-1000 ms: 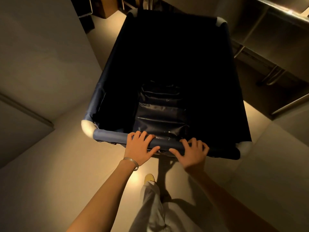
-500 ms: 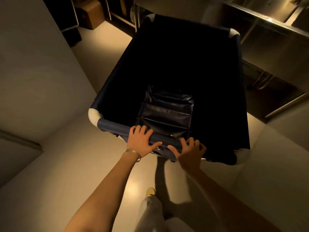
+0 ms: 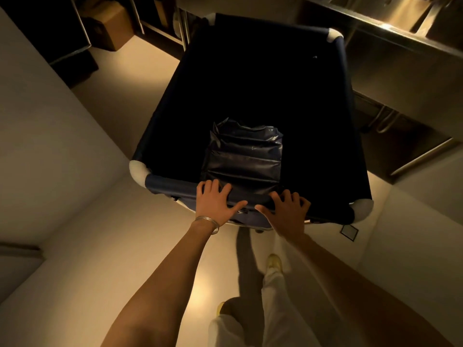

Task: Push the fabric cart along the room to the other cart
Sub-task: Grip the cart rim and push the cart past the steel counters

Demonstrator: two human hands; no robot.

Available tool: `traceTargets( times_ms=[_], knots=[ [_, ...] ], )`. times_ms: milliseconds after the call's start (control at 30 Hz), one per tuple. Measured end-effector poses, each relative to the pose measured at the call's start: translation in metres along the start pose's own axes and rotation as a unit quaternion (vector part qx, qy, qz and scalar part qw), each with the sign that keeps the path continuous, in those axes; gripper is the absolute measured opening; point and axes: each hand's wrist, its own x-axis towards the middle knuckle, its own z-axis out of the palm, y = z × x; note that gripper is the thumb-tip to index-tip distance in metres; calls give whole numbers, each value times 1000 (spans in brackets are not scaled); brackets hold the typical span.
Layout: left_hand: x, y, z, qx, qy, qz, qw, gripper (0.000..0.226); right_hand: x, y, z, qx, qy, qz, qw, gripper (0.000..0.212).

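Observation:
A deep fabric cart of dark navy cloth with white corner caps fills the middle of the view. A dark plastic bag lies inside it against the near wall. My left hand, with thin bangles at the wrist, rests on the cart's near rim with fingers curled over it. My right hand grips the same rim just to the right. Both arms are stretched forward. No second cart can be seen.
A pale wall runs close along the left. A steel counter with sink basins and pipework below stands on the right. Dark shelving and a cardboard box stand ahead left. Light floor leads forward.
The cart has rolled forward along the passage with both hands on its rim. The box, shelving and steel counter ahead have come further into view.

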Motion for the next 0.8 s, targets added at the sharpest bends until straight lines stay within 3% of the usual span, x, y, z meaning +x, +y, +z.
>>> traceTargets(
  times_ms=[500, 800],
  knots=[
    [151, 37, 5, -17, 29, -98, 995, 79, 185, 62, 15, 23, -34, -100, 994, 60],
    [230, 55, 9, -4, 77, -152, 985, 66, 296, 92, 28, 51, -79, -175, 980, 81]
  ],
)
